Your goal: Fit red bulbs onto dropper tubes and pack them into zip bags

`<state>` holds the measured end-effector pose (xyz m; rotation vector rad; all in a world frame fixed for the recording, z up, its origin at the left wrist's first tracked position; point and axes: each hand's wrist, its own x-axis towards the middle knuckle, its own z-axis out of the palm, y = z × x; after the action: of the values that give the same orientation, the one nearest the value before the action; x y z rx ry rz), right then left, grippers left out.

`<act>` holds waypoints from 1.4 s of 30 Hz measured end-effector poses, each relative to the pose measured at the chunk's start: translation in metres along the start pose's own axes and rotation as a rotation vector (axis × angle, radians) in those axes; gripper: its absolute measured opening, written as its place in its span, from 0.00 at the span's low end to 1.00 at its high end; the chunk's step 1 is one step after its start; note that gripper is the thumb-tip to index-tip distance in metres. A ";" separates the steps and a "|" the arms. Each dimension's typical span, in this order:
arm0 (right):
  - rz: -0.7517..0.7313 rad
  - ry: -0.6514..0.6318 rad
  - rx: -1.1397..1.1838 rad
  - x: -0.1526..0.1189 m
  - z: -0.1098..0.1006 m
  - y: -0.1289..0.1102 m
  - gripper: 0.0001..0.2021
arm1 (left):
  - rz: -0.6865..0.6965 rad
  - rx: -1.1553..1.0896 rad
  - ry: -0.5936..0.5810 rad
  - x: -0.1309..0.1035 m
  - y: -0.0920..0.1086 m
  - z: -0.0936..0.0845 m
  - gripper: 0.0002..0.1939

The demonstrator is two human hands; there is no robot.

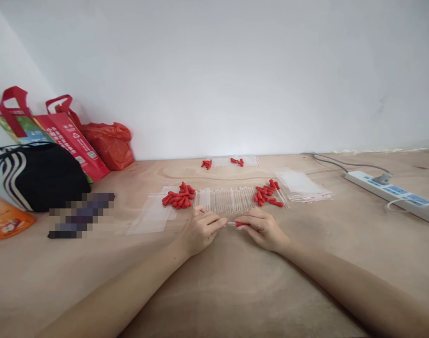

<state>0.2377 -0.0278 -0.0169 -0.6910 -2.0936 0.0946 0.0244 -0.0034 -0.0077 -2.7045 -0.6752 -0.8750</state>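
My left hand pinches one end of a thin clear tube near the table's middle. At the tube's other end, my right hand grips a red rubber bulb, which sits at the tube's end. Just beyond both hands lies a row of clear tubes, side by side. A pile of red bulbs flanks the row on the left, and another red pile lies on its right.
Clear plastic bags lie at the left, with more bags at the right. A power strip with cords is far right. Shopping bags and a black bag stand left. Small red pieces lie near the wall.
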 end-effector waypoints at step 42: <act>0.624 0.156 0.647 0.014 0.015 -0.002 0.18 | -0.208 -0.078 0.150 0.012 0.014 0.007 0.09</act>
<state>0.2189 -0.0193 -0.0153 -0.8733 -1.4957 0.9814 0.0435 -0.0087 -0.0067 -2.6346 -0.9180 -1.1630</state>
